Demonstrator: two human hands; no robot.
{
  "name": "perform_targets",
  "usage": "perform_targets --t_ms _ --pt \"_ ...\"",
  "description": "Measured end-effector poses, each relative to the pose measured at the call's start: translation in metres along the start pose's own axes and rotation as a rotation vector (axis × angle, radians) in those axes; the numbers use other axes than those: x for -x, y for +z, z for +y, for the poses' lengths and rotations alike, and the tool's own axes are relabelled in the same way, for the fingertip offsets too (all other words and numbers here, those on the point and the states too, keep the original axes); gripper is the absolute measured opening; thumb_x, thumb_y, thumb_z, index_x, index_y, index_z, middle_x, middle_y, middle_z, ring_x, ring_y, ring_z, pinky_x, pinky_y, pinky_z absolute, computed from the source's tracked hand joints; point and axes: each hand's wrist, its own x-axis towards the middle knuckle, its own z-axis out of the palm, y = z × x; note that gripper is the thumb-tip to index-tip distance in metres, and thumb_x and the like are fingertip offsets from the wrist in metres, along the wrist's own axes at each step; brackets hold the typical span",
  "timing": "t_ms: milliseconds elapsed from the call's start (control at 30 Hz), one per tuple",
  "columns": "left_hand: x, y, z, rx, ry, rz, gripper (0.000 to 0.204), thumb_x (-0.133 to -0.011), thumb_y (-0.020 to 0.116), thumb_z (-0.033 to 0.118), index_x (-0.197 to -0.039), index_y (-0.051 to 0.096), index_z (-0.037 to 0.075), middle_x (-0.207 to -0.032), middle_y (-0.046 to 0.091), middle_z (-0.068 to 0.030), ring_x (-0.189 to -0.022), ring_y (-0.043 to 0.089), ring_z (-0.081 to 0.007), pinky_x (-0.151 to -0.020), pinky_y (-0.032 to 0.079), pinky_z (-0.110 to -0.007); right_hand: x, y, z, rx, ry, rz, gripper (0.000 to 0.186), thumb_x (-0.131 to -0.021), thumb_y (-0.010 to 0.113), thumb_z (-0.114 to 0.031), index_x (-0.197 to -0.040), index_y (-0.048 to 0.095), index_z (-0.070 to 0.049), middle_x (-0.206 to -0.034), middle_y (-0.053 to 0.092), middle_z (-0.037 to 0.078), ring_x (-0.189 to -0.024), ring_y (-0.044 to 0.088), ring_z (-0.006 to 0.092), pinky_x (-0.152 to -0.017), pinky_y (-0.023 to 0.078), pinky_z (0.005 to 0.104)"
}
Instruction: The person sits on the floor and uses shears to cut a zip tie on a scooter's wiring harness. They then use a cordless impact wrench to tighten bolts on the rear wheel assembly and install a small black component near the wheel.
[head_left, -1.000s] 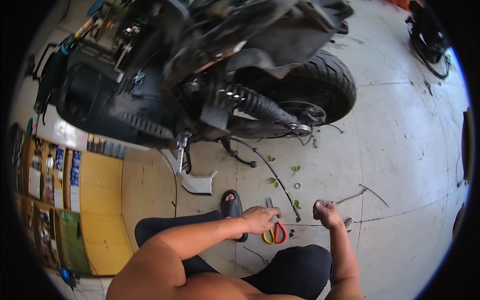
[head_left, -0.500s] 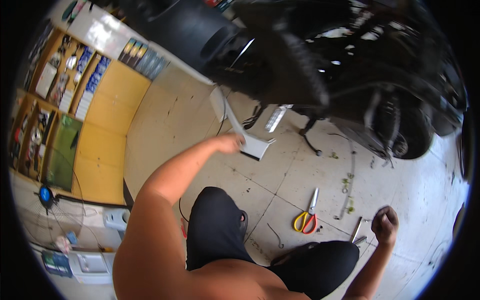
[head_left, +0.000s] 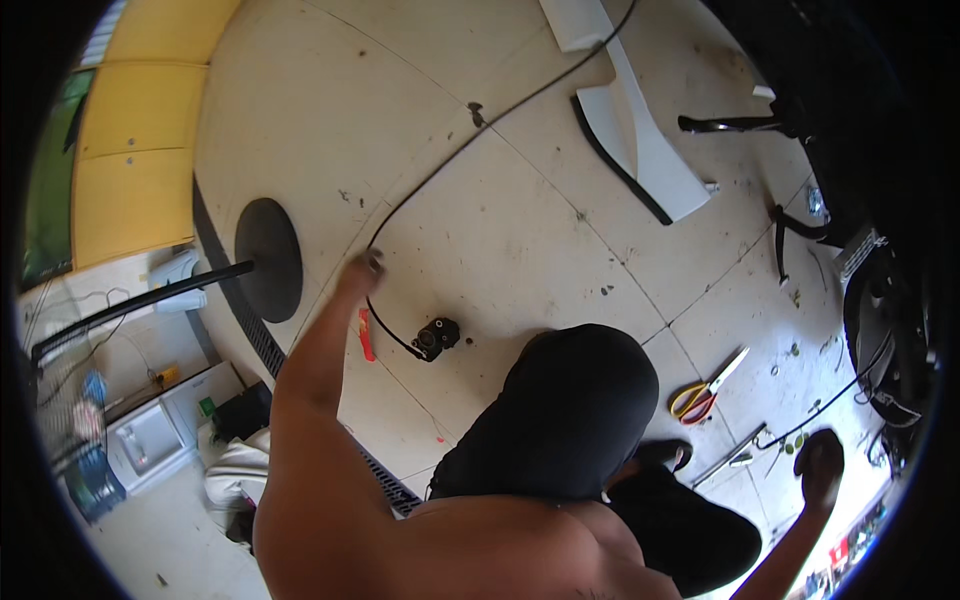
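Black cable [head_left: 440,166] at left grip [head_left: 362,273]

1. The person's left hand [head_left: 362,272], slightly blurred, is at a thin black cable [head_left: 440,165]; the fingers curl there, but how firmly they grip cannot be told.
2. The cable runs from the top edge past that hand to a compact black part [head_left: 440,338] on the floor.
3. A red object [head_left: 366,338] lies just beside the cable's lower stretch.
4. The right hand [head_left: 822,470], dark and partly curled, is well apart from the left, near the black vehicle [head_left: 868,310].
5. Scissors [head_left: 712,386] with red and yellow handles lie on the tiles.
6. A white panel [head_left: 648,155] with a black edge lies farther up.
7. A round black base [head_left: 268,260] stands left of the left hand.
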Motion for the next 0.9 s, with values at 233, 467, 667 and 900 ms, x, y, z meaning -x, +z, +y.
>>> perform_targets --t_ms 233,467,667,900 --pt "0.122 0.076 0.079 0.038 0.356 -0.218 0.051 -0.072 0.077 0.036 -0.112 0.059 0.01 -0.116 0.06 -0.0174 -0.104 0.059 -0.0348 -0.085 0.049 -0.045 -0.097 0.072 -0.045 -0.287 0.125 -0.25 0.03 -0.085 0.066 -0.019 -0.105 0.058 0.002 -0.086 0.061 0.01 -0.075 0.059 0.0171 -0.068 0.051 0.0318" --pt "0.109 0.092 0.125 -0.067 0.252 -0.602 0.044 -0.08 0.067 0.037 -0.112 0.061 0.007 -0.109 0.063 -0.0152 -0.094 0.061 -0.031 -0.08 0.051 -0.042 -0.105 0.068 -0.077 -0.084 -0.022 -0.542 0.03 -0.092 0.058 -0.03 -0.105 0.06 -0.004 -0.089 0.062 0.004 -0.078 0.056 0.0139 -0.071 0.049 0.0298" --pt "0.131 0.039 0.179 -0.237 0.003 -0.615 0.041 -0.087 0.058 0.038 -0.112 0.062 0.005 -0.102 0.065 -0.0133 -0.085 0.063 -0.0277 -0.075 0.052 -0.04 -0.034 0.0 0.034 0.004 -0.149 -0.607 0.035 -0.091 0.057 -0.032 -0.111 0.061 -0.004 -0.098 0.063 0.008 -0.086 0.056 0.0176 -0.077 0.047 0.0319" --pt "0.23 -0.055 0.365 0.216 0.133 -0.222 0.033 -0.092 0.052 0.037 -0.103 0.065 0.009 -0.083 0.068 -0.0029 -0.065 0.061 -0.0141 -0.052 0.047 -0.031 0.018 -0.104 0.113 -0.126 -0.314 -0.664 0.039 -0.092 0.062 -0.03 -0.117 0.059 -0.001 -0.102 0.064 0.011 -0.094 0.059 0.0177 -0.081 0.048 0.0326"
